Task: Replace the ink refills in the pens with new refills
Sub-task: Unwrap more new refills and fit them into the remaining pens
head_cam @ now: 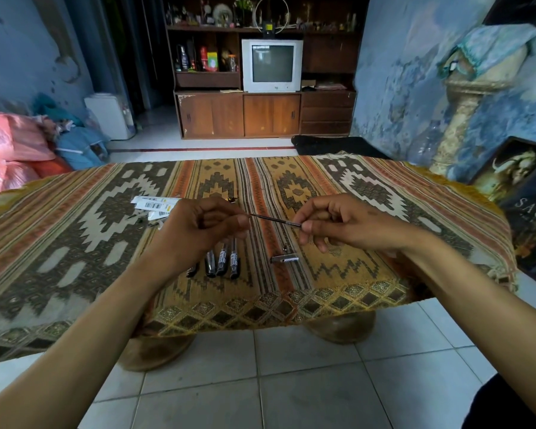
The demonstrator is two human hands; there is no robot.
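Observation:
A thin dark ink refill (274,220) stretches between my two hands above the table. My left hand (205,227) curls round a pen barrel that is mostly hidden in the fist, with the refill coming out of it. My right hand (338,222) pinches the refill's other end between thumb and forefinger. Below my left hand several pens (222,261) lie side by side on the patterned cloth. A short silver pen part (284,259) lies alone beneath my right hand. White refill packets with barcodes (155,205) lie at the far left of the pens.
The low table (384,292) is covered by a patterned woven cloth and stands on a tiled floor. A small dark piece (232,199) lies beyond my left hand. A TV cabinet (266,116) stands at the back; bags are piled at the left.

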